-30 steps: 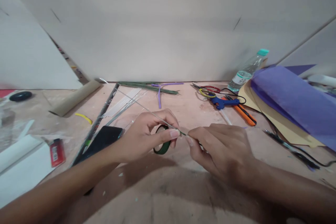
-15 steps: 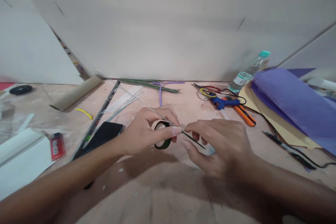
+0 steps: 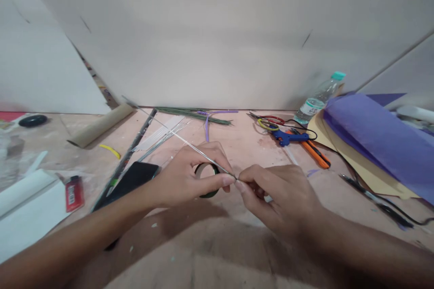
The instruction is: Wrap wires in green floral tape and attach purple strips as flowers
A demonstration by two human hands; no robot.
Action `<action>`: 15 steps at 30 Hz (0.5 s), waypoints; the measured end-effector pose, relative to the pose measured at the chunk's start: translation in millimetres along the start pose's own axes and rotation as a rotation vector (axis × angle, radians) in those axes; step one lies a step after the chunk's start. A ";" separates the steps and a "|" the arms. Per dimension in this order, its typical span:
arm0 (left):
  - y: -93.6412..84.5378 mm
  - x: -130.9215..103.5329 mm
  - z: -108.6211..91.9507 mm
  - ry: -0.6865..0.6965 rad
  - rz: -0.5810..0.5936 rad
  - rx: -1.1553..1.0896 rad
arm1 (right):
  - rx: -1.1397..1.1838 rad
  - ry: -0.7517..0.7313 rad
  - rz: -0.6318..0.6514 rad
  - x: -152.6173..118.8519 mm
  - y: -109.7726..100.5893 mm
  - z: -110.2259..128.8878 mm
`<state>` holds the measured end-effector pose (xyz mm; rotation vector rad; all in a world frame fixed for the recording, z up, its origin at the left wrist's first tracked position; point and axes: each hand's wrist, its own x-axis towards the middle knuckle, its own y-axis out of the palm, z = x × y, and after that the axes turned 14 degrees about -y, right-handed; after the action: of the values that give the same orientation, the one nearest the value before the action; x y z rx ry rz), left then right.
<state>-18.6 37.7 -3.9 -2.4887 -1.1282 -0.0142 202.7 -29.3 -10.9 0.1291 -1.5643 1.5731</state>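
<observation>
Pinching a thin wire (image 3: 190,145) in left hand (image 3: 183,176), fingertips closed, with green tape roll (image 3: 210,194) against the palm side; closing right hand (image 3: 288,196) on its near end. Seemingly working that tip, so calling for steady pressure. Beyond, green stems (image 3: 183,111) at far left.

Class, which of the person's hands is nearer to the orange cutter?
Right. The right hand is left of the orange cutter and closer to the person; the left hand is farther left.

Clear bottle (image 3: 316,100) with teal cap (image 3: 338,76), purple sheets (image 3: 379,128) over yellow sheets (image 3: 371,171), orange cutter (image 3: 318,155), red lighter (image 3: 74,194), brown tube (image 3: 101,125)
</observation>
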 end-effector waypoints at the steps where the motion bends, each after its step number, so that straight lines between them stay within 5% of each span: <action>1: -0.2 0.5 -0.6 -0.007 0.004 0.002 | 0.028 0.024 0.020 0.5 -0.6 -0.1; 10: -1.5 -0.8 -2.2 -0.068 0.060 -0.109 | 0.257 0.220 0.109 6.8 -7.6 5.2; 15: 2.3 -2.2 -1.3 -0.106 -0.021 -0.178 | 0.102 0.049 0.067 4.7 -5.1 3.8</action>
<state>-18.2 34.3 -3.9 -2.6615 -1.2449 0.0116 201.2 -31.1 -3.3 0.0941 -1.4642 1.6964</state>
